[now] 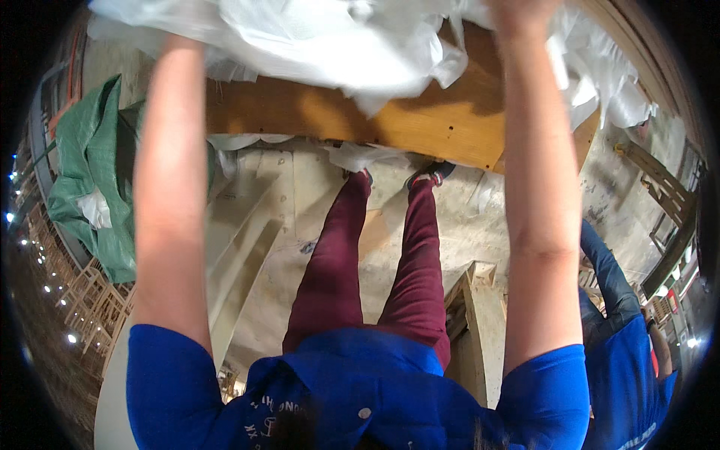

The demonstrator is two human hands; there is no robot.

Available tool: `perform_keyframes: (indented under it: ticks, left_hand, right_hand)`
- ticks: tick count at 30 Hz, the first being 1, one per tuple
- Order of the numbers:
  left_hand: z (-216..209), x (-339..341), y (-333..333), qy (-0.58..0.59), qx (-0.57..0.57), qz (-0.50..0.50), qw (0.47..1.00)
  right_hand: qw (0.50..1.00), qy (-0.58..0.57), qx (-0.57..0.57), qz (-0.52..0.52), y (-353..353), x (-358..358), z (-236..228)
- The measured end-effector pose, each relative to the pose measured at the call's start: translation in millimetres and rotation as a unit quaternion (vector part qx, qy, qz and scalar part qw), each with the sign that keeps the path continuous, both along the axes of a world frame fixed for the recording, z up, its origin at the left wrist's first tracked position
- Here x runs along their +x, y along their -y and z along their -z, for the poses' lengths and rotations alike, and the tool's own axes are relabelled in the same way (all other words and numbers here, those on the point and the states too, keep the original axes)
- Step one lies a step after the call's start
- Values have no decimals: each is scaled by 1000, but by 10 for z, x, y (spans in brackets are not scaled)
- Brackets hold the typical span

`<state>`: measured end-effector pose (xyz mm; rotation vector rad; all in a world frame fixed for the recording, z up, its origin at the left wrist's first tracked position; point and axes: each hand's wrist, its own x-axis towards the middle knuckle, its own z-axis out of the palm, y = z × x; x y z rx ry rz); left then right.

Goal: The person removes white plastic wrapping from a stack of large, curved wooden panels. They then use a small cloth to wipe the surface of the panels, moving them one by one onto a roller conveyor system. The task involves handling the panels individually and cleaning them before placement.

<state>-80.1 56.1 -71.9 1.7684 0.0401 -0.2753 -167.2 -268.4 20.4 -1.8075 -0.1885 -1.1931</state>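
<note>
A thin white plastic sheet, crumpled and partly smeared by motion, spreads over a brown wooden board in front of me. Both my arms reach straight ahead over it. My left forearm runs up to the sheet, which covers that hand. At the top edge, my right hand is blurred and cut off, close to the sheet, so its fingers do not show. More of the same white plastic lies bunched to the right of that hand. Several small dark holes dot the board.
A green woven sack stands at the left with something white in it. Pale wooden frame pieces are beside my legs on the right. Another person in a blue shirt is at the lower right. Wooden parts lie farther right.
</note>
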Motion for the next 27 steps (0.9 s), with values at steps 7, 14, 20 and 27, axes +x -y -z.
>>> perform_keyframes:
  ticks: [7,14,20,27]
  left_hand:
    - [995,-1300,-645,-124,106,-81,983]
    - [727,-1222,-959,-284,-295,-265,873]
    - [1046,-1367,301,-463,-262,-45,846]
    - [656,-1894,-127,-399,-204,-127,885]
  right_hand:
    - [898,-435,-41,-56,190,-1511,1223]
    - [760,-316,551,138,2049,-2479,1275]
    - [689,-560,456,57,-511,-919,1510]
    - [845,-478,190,-147,-2443,-1197,1044]
